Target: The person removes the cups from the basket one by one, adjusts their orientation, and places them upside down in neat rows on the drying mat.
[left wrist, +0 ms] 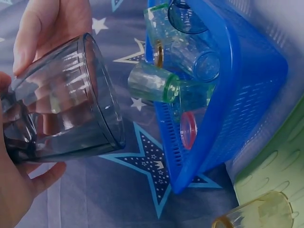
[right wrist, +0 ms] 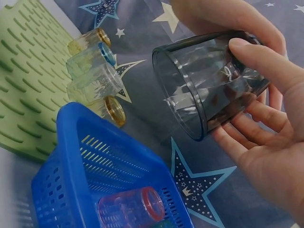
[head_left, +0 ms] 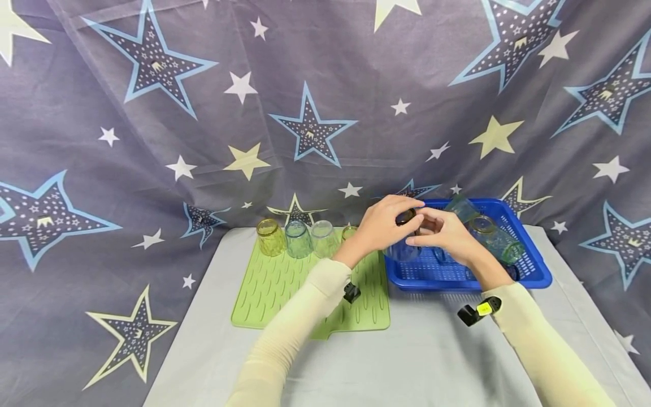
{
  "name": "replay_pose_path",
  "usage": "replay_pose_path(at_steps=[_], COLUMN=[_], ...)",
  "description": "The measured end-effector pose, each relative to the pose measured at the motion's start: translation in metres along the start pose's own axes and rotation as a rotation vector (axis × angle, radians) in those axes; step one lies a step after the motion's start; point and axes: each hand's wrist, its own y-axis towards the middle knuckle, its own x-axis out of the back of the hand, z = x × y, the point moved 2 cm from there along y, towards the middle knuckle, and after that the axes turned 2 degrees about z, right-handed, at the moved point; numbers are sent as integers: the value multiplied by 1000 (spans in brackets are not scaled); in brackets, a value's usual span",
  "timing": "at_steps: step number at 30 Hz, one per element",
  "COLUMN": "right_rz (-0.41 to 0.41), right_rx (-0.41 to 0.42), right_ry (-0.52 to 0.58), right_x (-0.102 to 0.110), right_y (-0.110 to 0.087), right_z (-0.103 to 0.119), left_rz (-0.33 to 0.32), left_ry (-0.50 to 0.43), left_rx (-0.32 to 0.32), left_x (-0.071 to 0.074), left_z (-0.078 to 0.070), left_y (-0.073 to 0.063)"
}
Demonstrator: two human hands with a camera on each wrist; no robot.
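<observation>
Hands [head_left: 382, 227] [head_left: 450, 234] gripping dark glass [right wrist: 209, 80], mouth-down, clear of blue basket rim [head_left: 468, 286], green mat [head_left: 274, 288] alongside

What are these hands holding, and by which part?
A dark glass; the left hand and right hand both hold it toward its base end.

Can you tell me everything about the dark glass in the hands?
The dark glass looks glassy, see-through and smoky grey, with a round rim, shiny sides and a darker base. It seems empty, mouth pointing down. The left hand and right hand hold it near its base, apparently above the blue basket.
</observation>
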Motion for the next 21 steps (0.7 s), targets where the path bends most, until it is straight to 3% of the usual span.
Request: replay_pose_path(at_steps=[5,11,16,21], right_rz=[-5,-17,-20,-24], right_rx=[12,33,38,20], right_ry=[-11,-21,-40,-39], right_x=[-2,-3,-1,0], right_y=[0,-1,0,0], right_z=[0,1,4,5], left_rz=[-29,-142,-190,-215], left_ry=[88,157,152,140], left_rx=[-11,5,25,6], left_x=[-2,-5,-5,-4], left_z=[-6,-14,-16,-17], left_y=[-1,1,5,7])
